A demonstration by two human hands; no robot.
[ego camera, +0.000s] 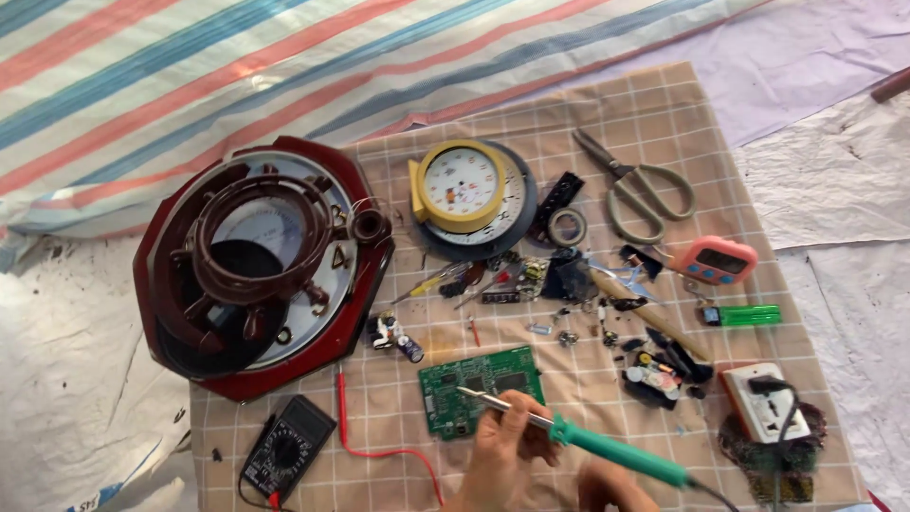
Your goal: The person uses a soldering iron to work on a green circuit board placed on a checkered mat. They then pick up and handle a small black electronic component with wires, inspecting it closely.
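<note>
The left hand (500, 446) is closed around the light, stiff soldering iron (578, 438) near its green handle, tip at 10 o'clock touching the fragile green circuit board (481, 389); the right hand (614, 488) is mostly hidden, so I cannot tell its state.

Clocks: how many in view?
2: a dark red octagonal wall clock at left, and a yellow-rimmed round clock on a dark disc, top centre. Others may hide among the parts.

On the checked cloth (607, 123) I count two clocks, the big dark red one (261, 261) left and a small yellow one (462, 186) far, one green circuit board (482, 389), one soldering iron (588, 438), one multimeter (287, 448), one pair of scissors (637, 188), one pink timer (720, 260).
</note>
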